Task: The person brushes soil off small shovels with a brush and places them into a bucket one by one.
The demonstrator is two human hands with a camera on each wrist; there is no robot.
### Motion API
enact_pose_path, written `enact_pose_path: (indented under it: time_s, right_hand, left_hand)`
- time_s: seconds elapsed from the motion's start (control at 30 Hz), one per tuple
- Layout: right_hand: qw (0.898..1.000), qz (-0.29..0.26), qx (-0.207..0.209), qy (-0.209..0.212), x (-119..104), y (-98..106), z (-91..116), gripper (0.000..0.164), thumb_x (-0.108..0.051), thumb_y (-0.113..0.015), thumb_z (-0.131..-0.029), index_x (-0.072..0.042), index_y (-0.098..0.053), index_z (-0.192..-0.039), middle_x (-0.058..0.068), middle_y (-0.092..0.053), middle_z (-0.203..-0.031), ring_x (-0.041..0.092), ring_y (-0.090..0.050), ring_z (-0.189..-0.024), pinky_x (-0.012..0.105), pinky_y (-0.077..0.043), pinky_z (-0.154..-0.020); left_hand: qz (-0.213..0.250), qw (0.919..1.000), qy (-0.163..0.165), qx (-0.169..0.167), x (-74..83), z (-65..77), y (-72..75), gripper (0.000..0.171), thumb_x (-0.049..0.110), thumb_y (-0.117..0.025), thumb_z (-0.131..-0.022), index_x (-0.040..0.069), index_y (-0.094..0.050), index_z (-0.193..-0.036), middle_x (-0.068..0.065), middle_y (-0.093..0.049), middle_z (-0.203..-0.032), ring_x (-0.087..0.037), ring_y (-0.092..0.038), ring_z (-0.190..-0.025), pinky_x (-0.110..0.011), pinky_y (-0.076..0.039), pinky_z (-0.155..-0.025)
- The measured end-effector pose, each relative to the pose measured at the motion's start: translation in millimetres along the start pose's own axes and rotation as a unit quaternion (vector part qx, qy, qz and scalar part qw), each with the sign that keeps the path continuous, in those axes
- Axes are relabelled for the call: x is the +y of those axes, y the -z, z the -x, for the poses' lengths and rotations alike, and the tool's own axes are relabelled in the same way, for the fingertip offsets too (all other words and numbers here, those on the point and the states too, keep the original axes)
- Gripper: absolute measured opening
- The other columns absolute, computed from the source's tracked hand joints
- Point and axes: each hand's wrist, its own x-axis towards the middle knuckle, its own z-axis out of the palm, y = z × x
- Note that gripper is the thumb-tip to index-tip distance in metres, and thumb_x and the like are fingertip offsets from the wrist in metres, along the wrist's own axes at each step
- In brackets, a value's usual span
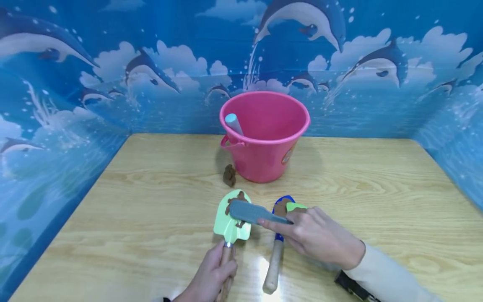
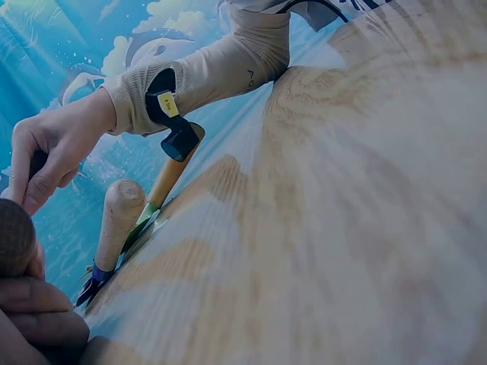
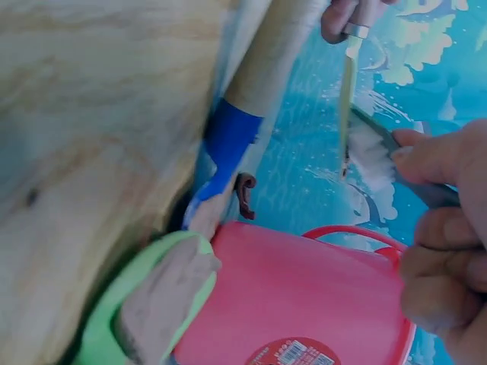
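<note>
My left hand (image 1: pixel 213 268) grips the wooden handle of a light green hand trowel (image 1: pixel 222 224), its blade raised over the table. Brown clay-like smears (image 1: pixel 240 195) stick to that blade. In my right hand (image 1: pixel 318 237) is a grey-blue brush (image 1: pixel 250 212), pinched by its handle with the index finger stretched along it. The brush head lies across the blade; its white bristles (image 3: pixel 371 156) face the trowel in the right wrist view. Beneath the right hand, a blue trowel (image 1: pixel 274 264) bears brown material, beside a bright green trowel (image 3: pixel 99 327) also loaded with brown, partly hidden from the head camera.
A pink bucket (image 1: pixel 260 161) stands at the back middle, with a light blue handle (image 1: pixel 233 121) poking out on its left side. One brown lump (image 1: pixel 229 176) lies on the wooden table (image 1: pixel 132 218) by the bucket. A dolphin-printed backdrop (image 1: pixel 181 109) surrounds the table.
</note>
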Motion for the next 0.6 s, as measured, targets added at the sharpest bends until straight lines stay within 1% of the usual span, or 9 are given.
enact_pose_path:
  time_s: [0.07,0.13,0.2,0.27,0.3,0.37,0.43,0.5,0.6]
  right_hand:
    - [1.000,-0.011,0.010,0.004,0,1,-1,0.040,-0.009,-0.061,-0.087,-0.019,-0.065,-0.126,-0.007,-0.048,-0.062,-0.002,-0.032,-0.051,0.007,-0.031,-0.043]
    - [0.999,-0.050,0.012,0.016,1,4,-1,0.033,-0.012,-0.055,-0.094,-0.018,-0.066,-0.125,-0.009,-0.048,-0.064,-0.003,-0.031,-0.053,0.005,-0.029,-0.046]
    - [0.996,-0.079,0.004,0.030,3,7,0,0.030,-0.015,-0.051,-0.098,-0.019,-0.067,-0.123,-0.011,-0.046,-0.065,-0.002,-0.030,-0.056,0.004,-0.028,-0.049]
    - [0.996,-0.087,-0.019,0.030,3,10,0,0.030,-0.014,-0.056,-0.096,-0.021,-0.068,-0.122,-0.012,-0.045,-0.066,-0.002,-0.029,-0.058,0.005,-0.026,-0.051]
    - [0.996,-0.082,-0.031,0.029,3,11,0,0.033,-0.012,-0.061,-0.092,-0.022,-0.068,-0.122,-0.011,-0.044,-0.065,-0.001,-0.029,-0.058,0.005,-0.026,-0.050]
    - [0.997,-0.053,-0.051,0.015,1,12,0,0.042,-0.007,-0.068,-0.084,-0.024,-0.068,-0.122,-0.010,-0.042,-0.065,-0.001,-0.029,-0.057,0.005,-0.026,-0.048]
    - [0.998,-0.033,-0.061,-0.005,0,12,0,0.052,-0.003,-0.072,-0.076,-0.024,-0.067,-0.123,-0.009,-0.043,-0.064,-0.002,-0.028,-0.054,0.005,-0.025,-0.045]
    - [0.998,-0.024,-0.056,-0.018,-1,11,-1,0.053,-0.002,-0.072,-0.075,-0.023,-0.067,-0.124,-0.007,-0.047,-0.064,-0.002,-0.029,-0.052,0.006,-0.026,-0.043]
    - [0.999,-0.019,-0.039,-0.019,1,8,-1,0.049,-0.003,-0.067,-0.080,-0.021,-0.066,-0.126,-0.004,-0.055,-0.067,-0.003,-0.032,-0.051,0.007,-0.030,-0.043]
  left_hand:
    - [0.003,1.0000,0.005,0.002,1.0,0.1,0.0,0.020,-0.007,-0.046,-0.080,-0.009,-0.042,-0.100,0.003,-0.037,-0.065,-0.002,-0.036,-0.043,-0.015,-0.032,-0.036]
    - [0.007,0.9999,0.013,0.007,2.1,-0.7,-0.3,0.014,-0.006,-0.047,-0.079,-0.006,-0.039,-0.091,0.003,-0.038,-0.063,-0.003,-0.037,-0.043,-0.016,-0.032,-0.036]
    - [0.010,0.9997,0.018,0.013,2.8,-1.6,-0.4,0.013,-0.006,-0.047,-0.078,-0.005,-0.038,-0.088,0.003,-0.038,-0.061,-0.004,-0.037,-0.042,-0.016,-0.032,-0.036]
    - [0.007,0.9996,0.020,0.017,3.8,-2.2,-0.4,0.015,-0.006,-0.047,-0.076,-0.005,-0.040,-0.088,0.002,-0.040,-0.063,-0.004,-0.039,-0.045,-0.016,-0.034,-0.037]
    - [0.004,0.9996,0.021,0.017,4.5,-2.3,-0.3,0.015,-0.006,-0.048,-0.075,-0.006,-0.041,-0.089,0.001,-0.041,-0.065,-0.004,-0.040,-0.047,-0.016,-0.035,-0.038]
    - [0.001,0.9996,0.023,0.013,4.9,-2.3,0.2,0.017,-0.006,-0.048,-0.073,-0.006,-0.042,-0.090,0.001,-0.041,-0.068,-0.004,-0.040,-0.048,-0.015,-0.035,-0.040]
    - [0.001,0.9996,0.028,0.004,4.7,-2.2,0.9,0.018,-0.005,-0.048,-0.073,-0.002,-0.042,-0.090,0.001,-0.040,-0.070,-0.004,-0.038,-0.048,-0.015,-0.035,-0.041]
    - [0.008,0.9993,0.036,-0.002,4.3,-2.1,1.3,0.018,-0.005,-0.047,-0.073,0.001,-0.041,-0.089,0.002,-0.039,-0.068,-0.004,-0.036,-0.046,-0.015,-0.033,-0.039]
    - [0.016,0.9994,0.031,-0.004,2.9,-3.0,1.2,0.017,-0.005,-0.047,-0.074,0.003,-0.039,-0.086,0.003,-0.038,-0.064,-0.004,-0.036,-0.043,-0.016,-0.032,-0.037]
